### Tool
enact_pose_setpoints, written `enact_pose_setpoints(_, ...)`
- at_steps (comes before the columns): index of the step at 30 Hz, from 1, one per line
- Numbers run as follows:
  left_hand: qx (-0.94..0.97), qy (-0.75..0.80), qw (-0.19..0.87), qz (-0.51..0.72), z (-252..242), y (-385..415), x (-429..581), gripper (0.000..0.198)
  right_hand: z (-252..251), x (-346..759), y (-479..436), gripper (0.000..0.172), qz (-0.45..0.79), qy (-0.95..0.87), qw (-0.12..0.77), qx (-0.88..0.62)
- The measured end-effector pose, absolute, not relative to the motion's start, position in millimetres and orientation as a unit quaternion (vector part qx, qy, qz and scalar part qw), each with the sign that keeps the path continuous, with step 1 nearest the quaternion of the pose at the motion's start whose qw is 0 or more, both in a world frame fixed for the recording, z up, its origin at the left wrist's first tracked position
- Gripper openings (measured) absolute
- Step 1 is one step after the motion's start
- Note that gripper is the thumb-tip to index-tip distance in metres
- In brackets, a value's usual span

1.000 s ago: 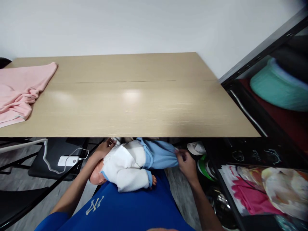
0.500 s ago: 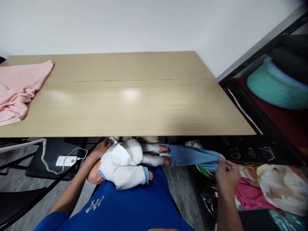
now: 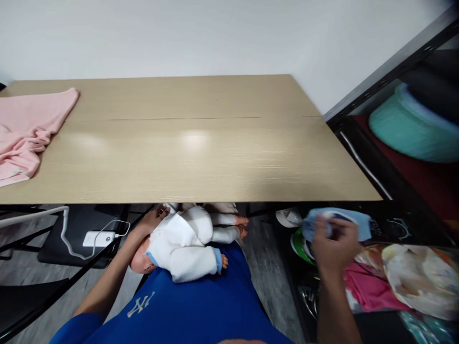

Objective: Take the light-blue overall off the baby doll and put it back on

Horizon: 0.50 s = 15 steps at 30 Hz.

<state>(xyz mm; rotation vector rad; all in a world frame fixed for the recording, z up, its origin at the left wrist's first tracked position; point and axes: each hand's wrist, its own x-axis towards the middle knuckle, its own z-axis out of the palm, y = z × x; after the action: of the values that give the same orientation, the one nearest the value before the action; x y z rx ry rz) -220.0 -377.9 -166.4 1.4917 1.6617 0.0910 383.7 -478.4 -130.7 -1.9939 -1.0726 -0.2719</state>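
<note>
A baby doll [image 3: 182, 243] in a white fleece top lies on my lap, head to the left, its bare white legs pointing under the table edge. My left hand [image 3: 153, 220] rests on the doll's upper body, fingers curled against the white top. My right hand [image 3: 333, 243], off to the right and blurred by motion, is closed on the small blue trousers [image 3: 353, 223], now clear of the doll and held over the low shelf.
A light wooden table [image 3: 186, 143] fills the middle, with a pink garment [image 3: 25, 129] at its left end. A black shelf unit [image 3: 394, 157] on the right holds a teal bundle and colourful fabrics. A white power bank with its cable [image 3: 98, 237] lies on a black chair at left.
My right hand pulled the blue trousers off the doll's legs and carried them to the right. The doll's legs are now bare. My left hand stayed on the doll.
</note>
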Motion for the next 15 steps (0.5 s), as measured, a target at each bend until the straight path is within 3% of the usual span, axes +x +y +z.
enact_pose_setpoints(3, 0.6, 0.669, 0.436, 0.04, -164, -379, -220, 0.081, -136, 314, -444, 0.052, -0.017, -0.646, 0.337, -0.685)
enact_pose_setpoints(5, 0.599, 0.67, 0.436, 0.041, -162, -380, -220, 0.083, -143, 264, -421, 0.037, 0.107, -0.781, 0.194, -0.583)
enact_pose_setpoints(8, 0.597, 0.671, 0.438, 0.037, -158, -382, -219, 0.086, -156, 196, -390, 0.023, 0.175, -0.833, 0.135, -0.507)
enact_pose_setpoints(11, 0.587, 0.688, 0.427, 0.007, -151, -383, -217, 0.087, -163, 153, -372, 0.049, 0.211, -0.854, 0.114, -0.462)
enact_pose_setpoints(15, 0.559, 0.722, 0.406, -0.045, -145, -390, -225, 0.091, -154, 139, -369, 0.077, 0.323, -0.84, 0.148, -0.411)
